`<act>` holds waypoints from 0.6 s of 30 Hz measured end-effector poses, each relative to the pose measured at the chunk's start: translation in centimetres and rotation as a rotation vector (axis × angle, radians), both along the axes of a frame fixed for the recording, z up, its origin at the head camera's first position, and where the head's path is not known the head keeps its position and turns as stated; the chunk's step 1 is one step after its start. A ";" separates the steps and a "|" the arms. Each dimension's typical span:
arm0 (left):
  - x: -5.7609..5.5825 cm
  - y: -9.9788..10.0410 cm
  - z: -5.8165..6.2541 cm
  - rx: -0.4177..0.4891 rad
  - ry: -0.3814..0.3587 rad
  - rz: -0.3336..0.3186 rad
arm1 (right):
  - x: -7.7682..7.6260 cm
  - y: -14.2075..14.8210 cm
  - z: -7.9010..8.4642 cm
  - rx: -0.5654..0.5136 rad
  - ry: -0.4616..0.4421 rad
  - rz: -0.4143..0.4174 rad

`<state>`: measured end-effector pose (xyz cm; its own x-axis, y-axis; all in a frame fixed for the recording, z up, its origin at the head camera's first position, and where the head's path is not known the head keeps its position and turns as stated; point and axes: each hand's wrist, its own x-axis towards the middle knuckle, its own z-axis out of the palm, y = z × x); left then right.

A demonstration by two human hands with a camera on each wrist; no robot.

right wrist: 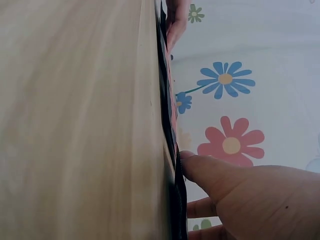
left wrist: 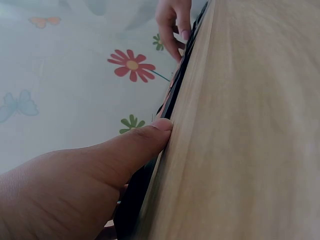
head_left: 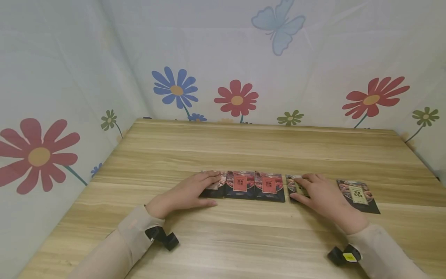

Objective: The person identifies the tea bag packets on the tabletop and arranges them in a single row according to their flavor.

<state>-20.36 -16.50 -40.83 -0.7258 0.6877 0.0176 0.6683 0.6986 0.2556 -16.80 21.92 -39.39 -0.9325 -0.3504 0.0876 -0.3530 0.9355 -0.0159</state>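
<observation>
Five flat dark packets with food pictures lie in a row on the table. My left hand (head_left: 186, 192) rests on the leftmost packet (head_left: 213, 192), partly covering it, with its thumb by the near edge. To its right, two packets with red labels, a first (head_left: 240, 185) and a second (head_left: 269, 186), lie side by side. Across a small gap, my right hand (head_left: 324, 193) lies over a packet with a pale yellow label (head_left: 294, 186), its thumb touching the packet's edge in the right wrist view. Right of that hand is another yellow-labelled packet (head_left: 359, 195), slightly turned.
The packets lie on a wood-grain table (head_left: 244, 151). Behind and to the left hangs a pale cloth (head_left: 209, 46) printed with flowers and a butterfly. Each wrist carries a small black camera, the left one (head_left: 163, 237) and the right one (head_left: 343, 255).
</observation>
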 end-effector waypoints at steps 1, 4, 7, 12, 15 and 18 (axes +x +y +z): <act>0.0 0.0 0.0 -0.001 -0.001 0.001 | 0.0 -0.1 0.0 0.002 0.000 0.002; 0.1 0.0 0.1 0.000 -0.003 0.004 | -0.1 -0.3 -0.1 0.005 -0.002 0.004; 0.0 0.0 0.1 0.000 -0.003 0.003 | -0.2 -0.4 -0.2 0.011 -0.004 0.004; 0.0 0.0 0.0 -0.008 -0.004 0.006 | -0.2 -0.6 -0.2 0.010 -0.018 0.002; -0.1 0.0 0.0 -0.013 -0.005 0.012 | -0.2 -0.8 -0.1 0.008 -0.028 0.002; -0.1 0.0 -0.1 -0.019 -0.005 0.017 | -0.1 -1.0 0.0 0.008 -0.028 0.010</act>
